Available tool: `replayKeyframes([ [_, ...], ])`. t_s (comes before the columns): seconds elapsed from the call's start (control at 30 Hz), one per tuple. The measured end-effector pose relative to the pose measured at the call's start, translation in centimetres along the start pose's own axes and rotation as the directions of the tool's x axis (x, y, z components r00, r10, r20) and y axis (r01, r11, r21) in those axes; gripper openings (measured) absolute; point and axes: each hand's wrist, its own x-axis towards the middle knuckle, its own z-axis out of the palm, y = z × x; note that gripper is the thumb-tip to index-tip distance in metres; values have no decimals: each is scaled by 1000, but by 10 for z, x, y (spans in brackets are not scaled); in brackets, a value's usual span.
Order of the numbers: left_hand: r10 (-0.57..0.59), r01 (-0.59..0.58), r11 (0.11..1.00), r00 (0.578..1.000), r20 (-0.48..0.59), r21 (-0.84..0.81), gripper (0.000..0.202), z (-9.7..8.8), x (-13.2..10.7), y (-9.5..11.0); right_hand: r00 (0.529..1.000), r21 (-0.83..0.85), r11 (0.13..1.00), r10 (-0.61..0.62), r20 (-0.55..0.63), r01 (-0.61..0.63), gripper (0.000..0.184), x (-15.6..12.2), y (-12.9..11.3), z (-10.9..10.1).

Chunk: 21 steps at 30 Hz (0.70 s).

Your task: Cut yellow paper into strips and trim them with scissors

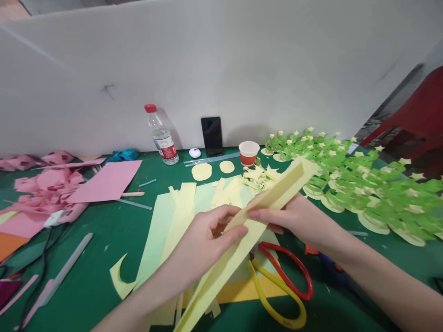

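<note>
Pinching a folded yellow paper strip (255, 228), the left hand (216, 235) and right hand (282, 212) have their fingers clamped on it above the desk (117, 230). It slants from seven o'clock to one. From the hands, scissors (305, 274) lie at five, a cup (248, 154) stands at twelve, a bottle (166, 145) between ten and eleven.

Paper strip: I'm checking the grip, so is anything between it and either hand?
Nothing visible: the left hand and right hand both touch the paper strip directly. The scissors are off to its right.
</note>
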Motion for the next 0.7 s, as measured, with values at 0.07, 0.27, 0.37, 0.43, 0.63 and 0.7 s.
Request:
replayKeyframes([
  [0.07,-4,3,998,1000,13,57,18,-3,1,1,998,51,999,-2,-62,5,22,4,3,-7],
  [0.27,27,-32,972,999,25,231,24,-16,3,1,978,144,988,-28,-204,58,23,12,1,-43],
  [0.37,59,-73,955,996,60,288,23,-25,3,3,976,140,989,-14,-218,46,28,12,-3,-57],
  [0.43,55,-84,938,994,95,337,22,-32,3,3,970,110,993,-8,-242,36,31,10,-3,-66],
  [0.63,50,-115,877,988,149,467,28,-69,1,-9,902,104,989,-50,-428,104,22,2,-7,-90],
  [0.7,83,-125,871,991,109,475,26,-85,0,-16,858,116,981,-76,-508,155,20,0,-10,-91],
])
